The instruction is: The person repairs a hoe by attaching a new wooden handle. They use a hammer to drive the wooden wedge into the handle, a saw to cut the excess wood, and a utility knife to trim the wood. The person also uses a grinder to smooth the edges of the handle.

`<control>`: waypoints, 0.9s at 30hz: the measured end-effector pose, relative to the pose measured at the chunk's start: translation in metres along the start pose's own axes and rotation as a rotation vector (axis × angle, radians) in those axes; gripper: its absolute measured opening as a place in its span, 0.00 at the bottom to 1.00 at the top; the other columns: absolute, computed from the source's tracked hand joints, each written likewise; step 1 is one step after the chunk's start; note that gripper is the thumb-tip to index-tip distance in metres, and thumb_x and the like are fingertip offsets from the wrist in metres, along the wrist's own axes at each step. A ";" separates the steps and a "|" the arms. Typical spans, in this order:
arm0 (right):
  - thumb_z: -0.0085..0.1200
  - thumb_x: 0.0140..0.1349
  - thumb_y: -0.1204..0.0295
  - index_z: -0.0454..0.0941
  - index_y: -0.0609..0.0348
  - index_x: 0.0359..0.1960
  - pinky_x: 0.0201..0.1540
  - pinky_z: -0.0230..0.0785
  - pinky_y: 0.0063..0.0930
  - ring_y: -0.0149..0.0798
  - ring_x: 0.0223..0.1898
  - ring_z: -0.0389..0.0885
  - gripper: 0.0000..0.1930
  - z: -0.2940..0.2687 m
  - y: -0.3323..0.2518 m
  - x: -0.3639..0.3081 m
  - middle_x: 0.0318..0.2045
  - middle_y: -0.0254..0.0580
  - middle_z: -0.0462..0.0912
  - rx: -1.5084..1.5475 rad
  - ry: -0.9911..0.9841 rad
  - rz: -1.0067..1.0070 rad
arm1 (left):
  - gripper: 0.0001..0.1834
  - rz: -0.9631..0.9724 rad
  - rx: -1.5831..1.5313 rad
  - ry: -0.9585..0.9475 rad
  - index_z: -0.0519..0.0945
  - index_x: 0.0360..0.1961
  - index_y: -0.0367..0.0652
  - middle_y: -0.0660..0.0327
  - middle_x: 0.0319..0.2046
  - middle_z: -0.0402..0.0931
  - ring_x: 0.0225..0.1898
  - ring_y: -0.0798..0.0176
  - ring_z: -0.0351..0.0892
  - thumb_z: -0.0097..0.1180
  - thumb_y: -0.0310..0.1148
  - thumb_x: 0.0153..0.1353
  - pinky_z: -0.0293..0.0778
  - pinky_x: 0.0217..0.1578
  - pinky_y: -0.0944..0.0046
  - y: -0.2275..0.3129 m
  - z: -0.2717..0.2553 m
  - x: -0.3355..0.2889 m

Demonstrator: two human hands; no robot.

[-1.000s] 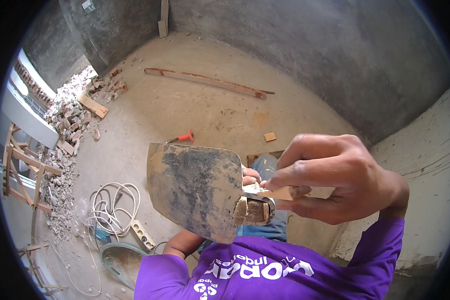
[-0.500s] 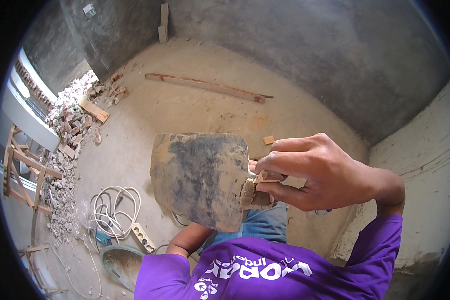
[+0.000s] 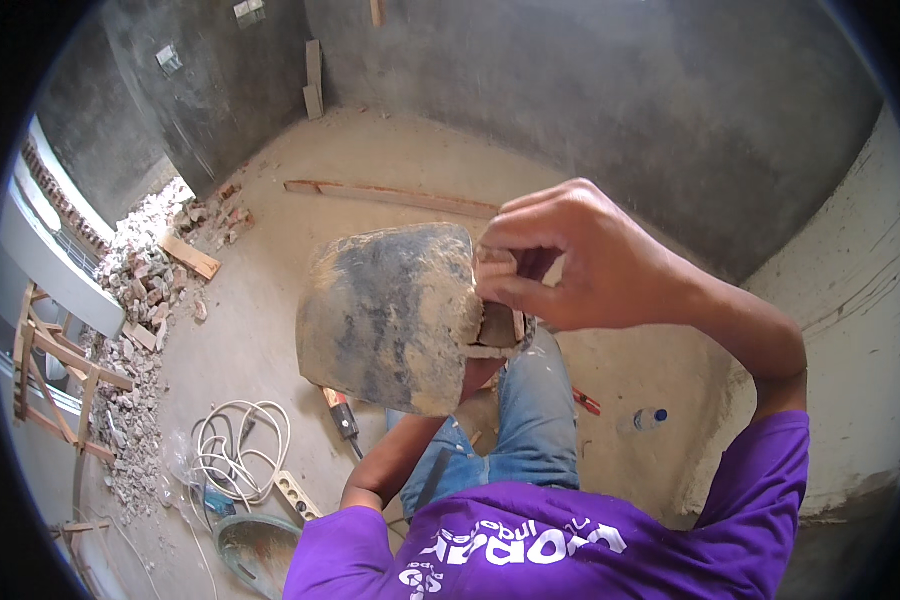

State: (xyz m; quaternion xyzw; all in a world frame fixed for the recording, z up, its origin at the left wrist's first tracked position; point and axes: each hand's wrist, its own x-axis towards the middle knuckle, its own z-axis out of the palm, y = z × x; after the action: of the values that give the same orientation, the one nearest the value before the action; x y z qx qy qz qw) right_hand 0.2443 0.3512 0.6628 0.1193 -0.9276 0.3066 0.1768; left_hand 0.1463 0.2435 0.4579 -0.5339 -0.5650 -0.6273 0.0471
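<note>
Far left of the right hand (image 3: 575,262) and well below it: green basin (image 3: 226,555), open side up, brown inside; can't tell if that's residue or a load. Just right of it, still below-left of both hands: white power strip (image 3: 296,495). Closer in: orange-and-black power tool (image 3: 344,415), left of the left hand (image 3: 482,374), top end behind the blade.

Then the metal blade (image 3: 385,315), broad and dirt-caked, directly left of the right hand and above-left of the left. Left hand mostly hidden at the blade's lower right; can't tell its grip. Collar (image 3: 490,352) at the blade's right edge, just below the right hand's fingertips, grey-brown block (image 3: 502,325) inside.

Right hand: thumb and fingers pinched narrow on a small wood piece (image 3: 495,268), over the collar. Below-right of it: clear bottle (image 3: 650,420), blue cap, contents unclear.
</note>
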 end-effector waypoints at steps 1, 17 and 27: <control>0.61 0.53 0.74 0.77 0.66 0.25 0.30 0.71 0.36 0.49 0.22 0.76 0.08 -0.004 -0.001 0.005 0.21 0.52 0.78 -0.005 0.008 0.014 | 0.28 -0.060 0.037 -0.050 0.73 0.55 0.42 0.57 0.48 0.75 0.51 0.57 0.76 0.68 0.30 0.53 0.71 0.53 0.59 -0.014 -0.001 -0.004; 0.61 0.55 0.71 0.75 0.65 0.23 0.28 0.67 0.30 0.33 0.21 0.70 0.10 -0.004 0.036 0.063 0.18 0.42 0.74 0.044 0.084 0.011 | 0.08 -0.208 -0.025 0.079 0.78 0.33 0.36 0.64 0.29 0.78 0.31 0.73 0.74 0.65 0.27 0.56 0.72 0.35 0.68 -0.039 -0.035 0.030; 0.62 0.57 0.69 0.79 0.65 0.28 0.28 0.67 0.31 0.33 0.21 0.72 0.10 0.009 0.056 0.090 0.19 0.40 0.77 0.010 0.156 -0.070 | 0.10 -0.201 -0.013 0.099 0.77 0.37 0.37 0.64 0.33 0.77 0.34 0.71 0.75 0.65 0.26 0.56 0.72 0.36 0.67 -0.064 -0.050 0.044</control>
State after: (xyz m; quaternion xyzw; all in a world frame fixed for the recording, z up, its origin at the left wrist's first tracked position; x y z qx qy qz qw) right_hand 0.1418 0.3801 0.6627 0.1284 -0.9048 0.3132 0.2585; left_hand 0.0539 0.2522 0.4582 -0.4433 -0.6086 -0.6580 0.0083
